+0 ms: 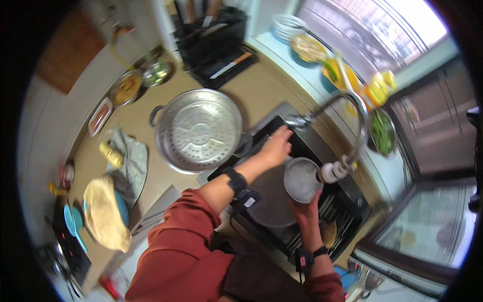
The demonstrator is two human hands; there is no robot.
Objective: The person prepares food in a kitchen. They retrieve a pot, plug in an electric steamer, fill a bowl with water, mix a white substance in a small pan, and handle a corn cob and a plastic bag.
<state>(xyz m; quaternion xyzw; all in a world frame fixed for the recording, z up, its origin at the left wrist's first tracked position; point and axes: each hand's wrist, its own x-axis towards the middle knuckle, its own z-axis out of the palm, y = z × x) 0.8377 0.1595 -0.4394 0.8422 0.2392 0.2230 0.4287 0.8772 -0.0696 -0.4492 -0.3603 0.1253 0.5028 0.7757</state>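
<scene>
Below the spout of the curved chrome faucet point(362, 120), my right hand point(307, 207) holds a small bowl point(302, 180) from underneath. The bowl looks whitish inside, and blur hides whether water is flowing. My left hand point(277, 147) reaches over the black sink point(337, 200) to the faucet's base lever point(296, 121). Its fingertips are at the lever, but I cannot tell whether they grip it. Under my hands, a large round dark pan or lid point(269, 200) lies in the sink.
A large steel steamer pot point(200, 130) stands left of the sink. Farther left are dough point(105, 215) over a blue bowl and a grey cloth point(130, 162). A knife point(230, 65) lies on a black rack. The windowsill holds stacked plates point(288, 27) and a bowl of greens point(382, 132).
</scene>
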